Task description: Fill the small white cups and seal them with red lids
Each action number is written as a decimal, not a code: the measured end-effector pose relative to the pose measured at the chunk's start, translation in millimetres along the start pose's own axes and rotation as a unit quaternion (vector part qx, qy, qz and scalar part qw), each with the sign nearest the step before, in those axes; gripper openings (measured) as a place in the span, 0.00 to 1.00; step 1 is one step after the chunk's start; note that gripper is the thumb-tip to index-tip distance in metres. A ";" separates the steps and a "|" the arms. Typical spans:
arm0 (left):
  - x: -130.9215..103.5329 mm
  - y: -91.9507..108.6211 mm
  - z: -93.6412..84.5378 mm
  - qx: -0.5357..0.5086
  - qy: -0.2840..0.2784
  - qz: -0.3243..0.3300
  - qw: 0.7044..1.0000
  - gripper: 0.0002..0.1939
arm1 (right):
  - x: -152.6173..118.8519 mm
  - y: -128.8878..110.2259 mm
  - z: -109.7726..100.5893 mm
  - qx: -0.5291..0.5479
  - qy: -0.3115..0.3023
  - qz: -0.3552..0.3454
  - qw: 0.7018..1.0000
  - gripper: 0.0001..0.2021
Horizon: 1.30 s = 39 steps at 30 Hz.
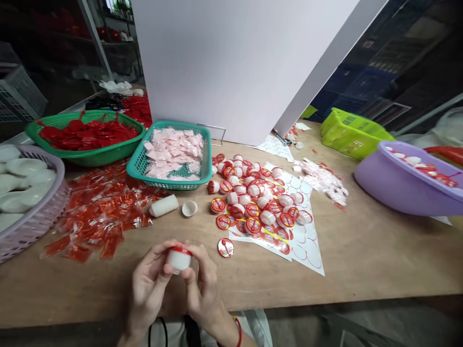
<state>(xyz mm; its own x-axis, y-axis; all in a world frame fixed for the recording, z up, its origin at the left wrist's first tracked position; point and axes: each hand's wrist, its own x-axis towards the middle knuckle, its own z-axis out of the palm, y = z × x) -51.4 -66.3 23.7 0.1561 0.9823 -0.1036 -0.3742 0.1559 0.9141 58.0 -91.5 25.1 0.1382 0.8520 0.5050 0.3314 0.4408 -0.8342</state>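
Observation:
Between my two hands, just above the near edge of the table, is a small white cup with a red lid (180, 259). My left hand (150, 277) grips it from the left, thumb low on its wall. From the right my right hand (202, 279) closes on the same cup, fingers along the red rim. To the right of it on the wood lies a round red-and-white lid (225, 247). Beyond my hands are an open white cup (189, 208) and a white stack of nested cups (164, 206) on its side.
Many lidded cups (253, 193) are heaped on sticker sheets (307, 241). Red sachets (108, 207) spread at left. Around stand a teal basket (208, 159) of pink packets, a green basket (87, 156) of red pieces, a lilac basket (47, 217) and a purple basin (401, 188).

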 end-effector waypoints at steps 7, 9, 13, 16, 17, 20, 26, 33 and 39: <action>18.0 -14.6 3.4 0.238 -0.013 0.001 0.971 0.19 | 30.2 28.0 -47.6 -0.167 -0.011 -0.021 0.986 0.13; 24.8 -15.5 -4.7 0.336 -0.014 0.051 0.940 0.15 | 57.7 51.4 -84.9 -0.264 0.056 -0.043 0.962 0.11; 42.7 -5.3 -26.8 0.530 0.060 0.207 0.820 0.11 | 108.8 104.7 -144.7 -0.408 0.053 -0.020 0.911 0.10; 64.8 7.8 -32.7 0.629 0.074 0.265 0.727 0.20 | 122.0 122.0 -146.5 -0.445 0.032 -0.034 0.894 0.11; 73.1 11.6 -31.3 0.653 0.064 0.267 0.706 0.24 | 121.5 120.3 -138.8 -0.438 0.038 -0.055 0.897 0.11; 92.9 18.3 -18.6 0.686 0.012 0.258 0.680 0.29 | 112.1 100.6 -100.5 -0.362 -0.016 -0.122 0.924 0.11; 74.1 8.3 0.9 0.564 -0.030 0.239 0.790 0.17 | 93.3 66.6 -25.6 -0.340 -0.262 -0.104 0.897 0.08; 24.6 -13.1 -31.3 0.375 0.019 0.057 0.925 0.29 | 76.6 30.4 -18.9 -0.107 -0.360 -0.015 0.927 0.08; 16.5 1.4 -47.4 0.273 0.082 -0.032 0.958 0.25 | 121.7 38.7 -71.1 -0.262 -0.229 0.043 0.937 0.07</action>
<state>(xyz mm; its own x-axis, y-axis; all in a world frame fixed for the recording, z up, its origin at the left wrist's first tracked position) -92.7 -45.0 4.7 0.0010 0.9828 -0.1847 0.1719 0.1818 0.9682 154.0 9.1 69.9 -0.1893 0.9625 0.1941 0.7659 0.2685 -0.5842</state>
